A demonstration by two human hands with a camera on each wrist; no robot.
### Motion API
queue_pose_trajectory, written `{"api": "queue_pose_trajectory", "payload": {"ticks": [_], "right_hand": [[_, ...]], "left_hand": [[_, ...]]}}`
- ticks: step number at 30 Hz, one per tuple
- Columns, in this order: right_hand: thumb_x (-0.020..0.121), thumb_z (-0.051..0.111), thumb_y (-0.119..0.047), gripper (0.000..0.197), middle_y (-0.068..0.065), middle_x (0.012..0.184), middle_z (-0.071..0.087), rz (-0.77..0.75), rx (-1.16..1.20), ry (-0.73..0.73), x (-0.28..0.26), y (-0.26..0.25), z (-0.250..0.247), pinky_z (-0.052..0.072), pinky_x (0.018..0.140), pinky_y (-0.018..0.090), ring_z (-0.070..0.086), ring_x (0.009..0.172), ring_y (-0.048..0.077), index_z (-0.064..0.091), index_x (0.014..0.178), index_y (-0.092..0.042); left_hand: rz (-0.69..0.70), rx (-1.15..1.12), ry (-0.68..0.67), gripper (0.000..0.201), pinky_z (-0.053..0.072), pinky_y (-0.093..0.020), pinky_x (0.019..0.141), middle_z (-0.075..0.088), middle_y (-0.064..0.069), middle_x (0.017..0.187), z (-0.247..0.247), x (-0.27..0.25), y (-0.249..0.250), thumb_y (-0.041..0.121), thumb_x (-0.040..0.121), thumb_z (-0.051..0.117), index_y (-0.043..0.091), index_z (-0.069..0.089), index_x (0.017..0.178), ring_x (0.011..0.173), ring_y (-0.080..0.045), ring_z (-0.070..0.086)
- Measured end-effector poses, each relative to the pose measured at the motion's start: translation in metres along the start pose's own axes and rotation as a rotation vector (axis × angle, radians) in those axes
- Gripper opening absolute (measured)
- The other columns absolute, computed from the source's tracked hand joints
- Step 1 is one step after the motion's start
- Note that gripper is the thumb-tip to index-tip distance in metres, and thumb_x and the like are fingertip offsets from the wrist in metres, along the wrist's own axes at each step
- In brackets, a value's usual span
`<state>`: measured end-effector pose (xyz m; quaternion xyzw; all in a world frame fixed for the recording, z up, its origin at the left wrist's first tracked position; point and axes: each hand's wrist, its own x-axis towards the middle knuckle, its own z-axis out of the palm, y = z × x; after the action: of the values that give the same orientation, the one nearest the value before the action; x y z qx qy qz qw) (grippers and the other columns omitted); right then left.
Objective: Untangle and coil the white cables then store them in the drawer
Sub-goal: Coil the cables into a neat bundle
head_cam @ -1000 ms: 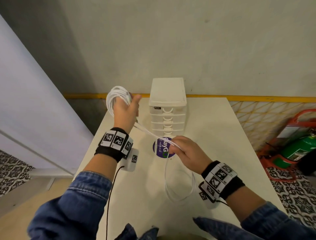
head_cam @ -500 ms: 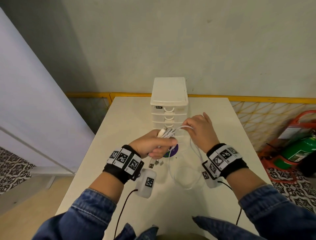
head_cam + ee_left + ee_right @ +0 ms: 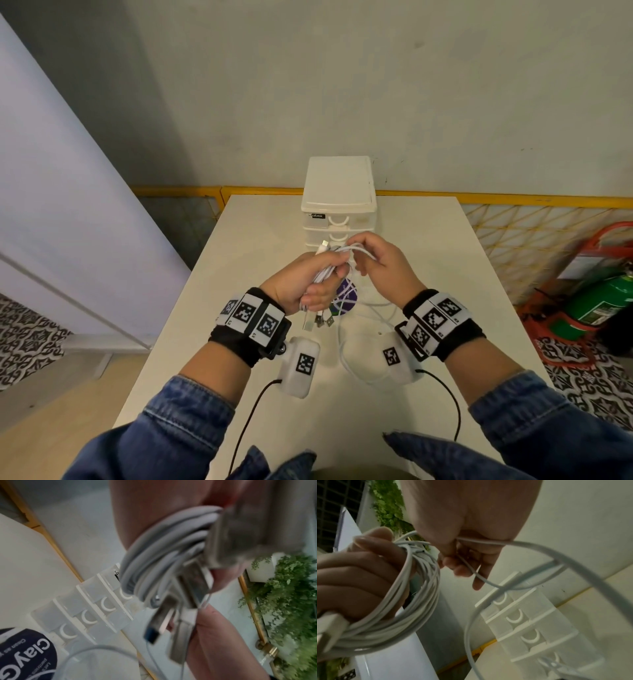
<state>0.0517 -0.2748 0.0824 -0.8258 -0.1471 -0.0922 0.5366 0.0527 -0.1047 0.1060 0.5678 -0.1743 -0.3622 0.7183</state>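
My left hand (image 3: pixel 301 284) grips a bundle of coiled white cables (image 3: pixel 327 269) above the table, with several USB plugs (image 3: pixel 317 320) hanging below the fist. The same coil (image 3: pixel 154 555) fills the left wrist view, and the coil (image 3: pixel 402 608) shows at the left of the right wrist view. My right hand (image 3: pixel 380 263) pinches a loose white cable strand (image 3: pixel 488 542) right beside the bundle. The strand's slack (image 3: pixel 346 356) loops down onto the table. The white drawer unit (image 3: pixel 339 205) stands just behind the hands, all drawers closed.
A round purple-labelled tub (image 3: pixel 346 298) sits on the white table (image 3: pixel 445 267) under the hands. A green cylinder in a red stand (image 3: pixel 596 301) is on the floor at the right. A yellow railing (image 3: pixel 513 198) runs behind the table's far edge.
The left hand came down from high at the left to the middle with the coil. The right hand rose from near the tub to meet it beside the bundle.
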Motion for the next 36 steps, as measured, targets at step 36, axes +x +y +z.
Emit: {"api": "queue_pose_trajectory", "payload": {"ticks": [36], "right_hand": [[0.09,0.052,-0.02,0.003,-0.002,0.065,0.055,0.206,0.011,-0.065,-0.011,0.031,0.027,0.049,0.055,0.027,0.053,0.055,0.014,0.053,0.087,-0.019]], "left_hand": [[0.485,-0.751,-0.207,0.033,0.034,-0.019,0.033,0.051,0.002,0.036,0.0,0.01,0.03,0.03,0.091,0.053,0.007,0.057,0.068,0.028,-0.009,0.048]]}}
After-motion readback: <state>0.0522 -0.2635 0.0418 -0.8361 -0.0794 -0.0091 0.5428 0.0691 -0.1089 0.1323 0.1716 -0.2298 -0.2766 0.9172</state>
